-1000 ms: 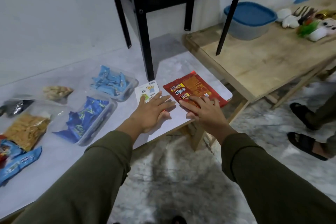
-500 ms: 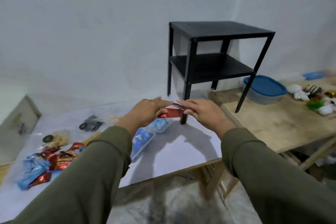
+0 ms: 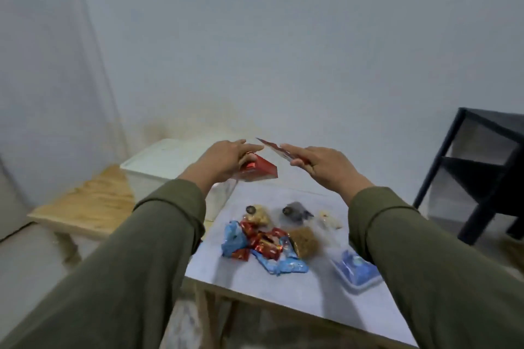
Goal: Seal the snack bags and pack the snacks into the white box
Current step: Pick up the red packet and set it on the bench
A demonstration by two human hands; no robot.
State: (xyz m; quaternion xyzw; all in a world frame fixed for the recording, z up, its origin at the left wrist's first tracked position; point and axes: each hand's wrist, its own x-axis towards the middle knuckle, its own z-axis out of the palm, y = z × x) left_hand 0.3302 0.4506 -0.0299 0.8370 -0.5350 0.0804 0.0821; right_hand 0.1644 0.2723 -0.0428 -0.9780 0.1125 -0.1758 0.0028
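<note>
Bare home room; plain wall (image 3: 283,37), plywood bench (image 3: 90,207), black shelf (image 3: 482,167).

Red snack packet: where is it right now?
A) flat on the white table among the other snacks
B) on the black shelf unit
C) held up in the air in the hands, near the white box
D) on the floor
C: the red snack packet is off the table, the left hand gripping its lower part and the right hand at its upper edge, just in front of the white box.
</note>
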